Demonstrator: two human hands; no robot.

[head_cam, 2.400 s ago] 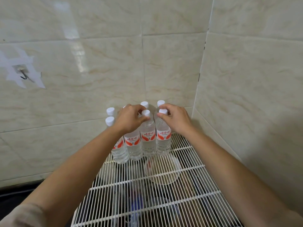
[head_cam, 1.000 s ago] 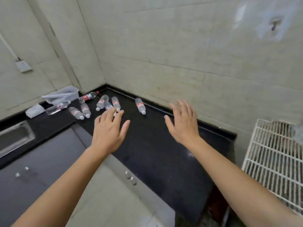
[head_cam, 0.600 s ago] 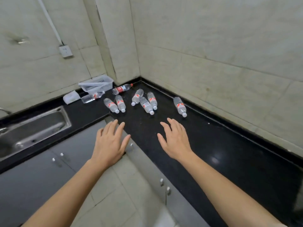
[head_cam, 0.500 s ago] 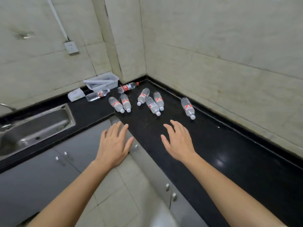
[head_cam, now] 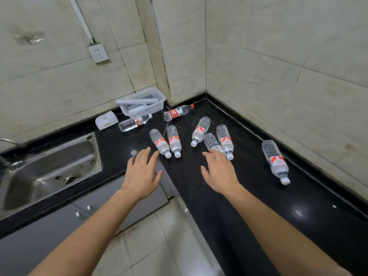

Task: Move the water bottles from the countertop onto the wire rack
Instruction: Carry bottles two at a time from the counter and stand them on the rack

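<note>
Several clear water bottles with red-and-white labels lie on their sides on the black countertop. A pair of bottles lies just beyond my left hand, which is empty with fingers spread. My right hand is also empty and spread, its fingertips at the cap end of a middle bottle. Another bottle lies beside that one. A lone bottle lies at the right near the wall. A red-capped bottle rests in the corner. The wire rack is out of view.
A steel sink is set in the counter at the left. A white plastic basket and a white pack stand by the back wall, with one more bottle in front. Tiled walls close the corner; grey cabinets and floor lie below.
My view has swung from the wire rack to the countertop corner. Both empty hands have moved forward and now reach the nearest lying bottles.
</note>
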